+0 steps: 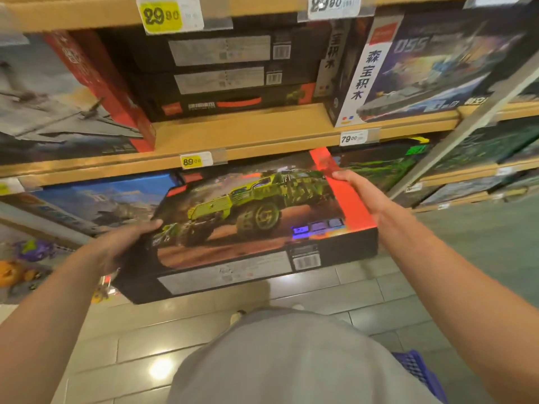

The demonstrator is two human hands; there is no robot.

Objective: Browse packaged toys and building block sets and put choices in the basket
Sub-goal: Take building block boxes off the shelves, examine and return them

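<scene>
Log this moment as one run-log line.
left hand: grips truck box | right hand: grips it | box: tilted, off shelf | basket: lower right

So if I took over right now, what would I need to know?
Left hand grips the left edge of the green truck box; right hand grips its right edge.
The box is held flat in front of the shelf, clear of it.
The blue basket sits low on the right, mostly hidden.
Done: box picked.
Left: put it in the basket, then keep browsing.
</scene>
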